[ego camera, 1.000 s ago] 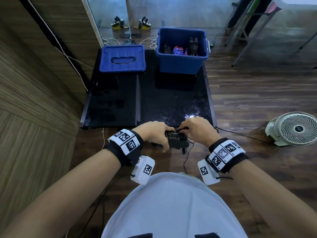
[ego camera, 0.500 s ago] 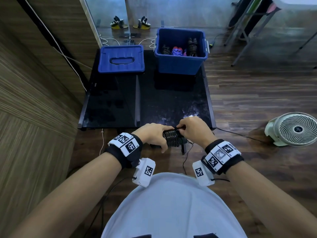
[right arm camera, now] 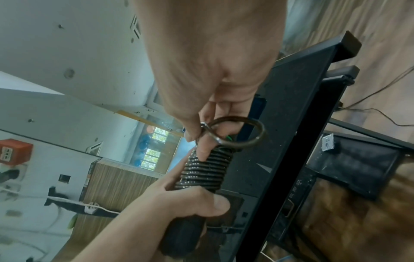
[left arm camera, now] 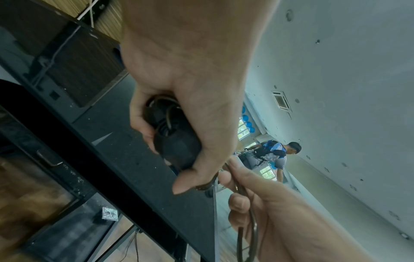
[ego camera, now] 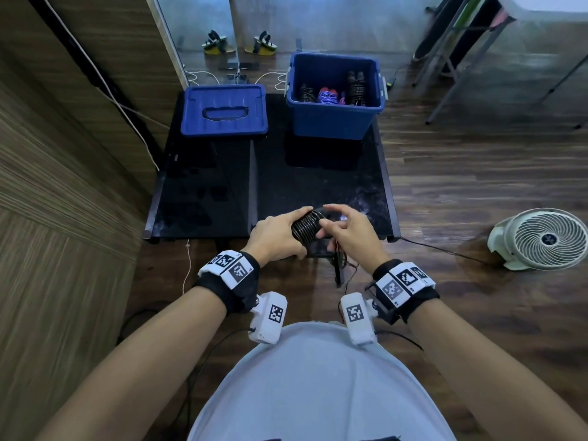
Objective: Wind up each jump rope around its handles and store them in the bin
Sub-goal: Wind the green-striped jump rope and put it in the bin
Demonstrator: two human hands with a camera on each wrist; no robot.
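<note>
Black table – L hand grips wound rope, R hand pinches loop.

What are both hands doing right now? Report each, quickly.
Left hand: closed around the wound jump rope, gripping its handles.
Right hand: closed, pinching the rope's last loose loop at the bundle's end.

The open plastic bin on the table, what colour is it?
Blue; the open plastic bin shows best in the head view.
</note>
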